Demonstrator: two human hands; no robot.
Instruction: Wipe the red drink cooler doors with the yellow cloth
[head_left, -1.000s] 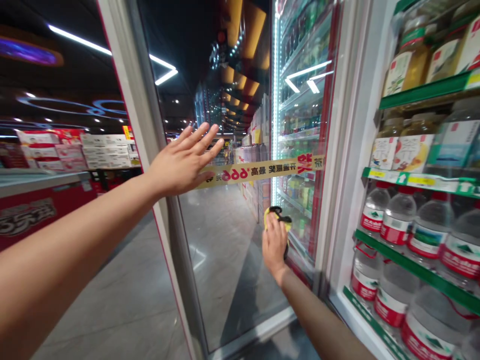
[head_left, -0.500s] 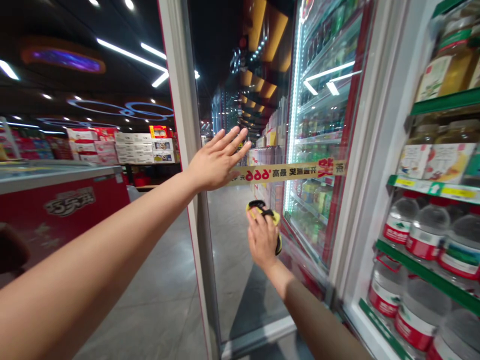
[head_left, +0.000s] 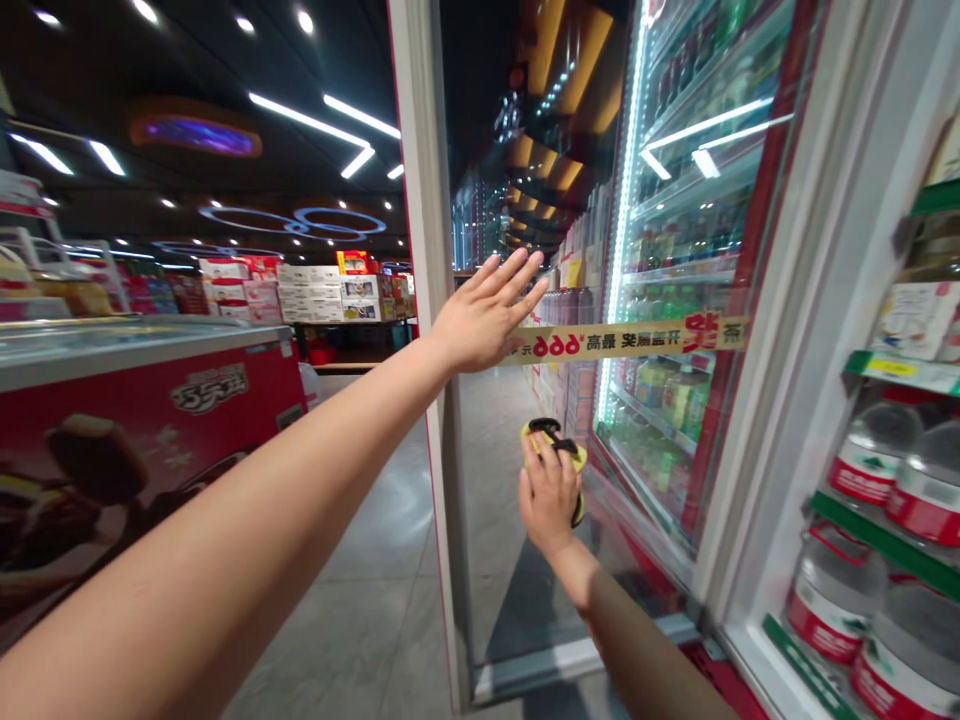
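My left hand (head_left: pixel 489 315) lies flat with fingers spread on the glass door (head_left: pixel 517 600), by the door's upright frame (head_left: pixel 421 200) and over the left end of a printed tape strip (head_left: pixel 637 341). Lower and a little to the right, my right hand (head_left: pixel 550 500) presses a yellow and black cloth (head_left: pixel 577 456) to the pane. Its fingers lie over the cloth and hide much of it. The door stands swung out from a drinks cooler, and the strip's lettering reads mirrored through the glass.
Shelves of large water bottles (head_left: pixel 836 585) are close on the right, edged by green shelf strips (head_left: pixel 885 540). On the left stands a red chest freezer (head_left: pixel 262 400). Stacked boxes (head_left: pixel 309 292) sit farther back. Grey floor (head_left: pixel 367 600) shows between the freezer and the door.
The view has turned left, so door, hands and shelves appear farther right and more of the freezer shows. My left hand stays on the glass; the cloth has shifted slightly relative to the strip.
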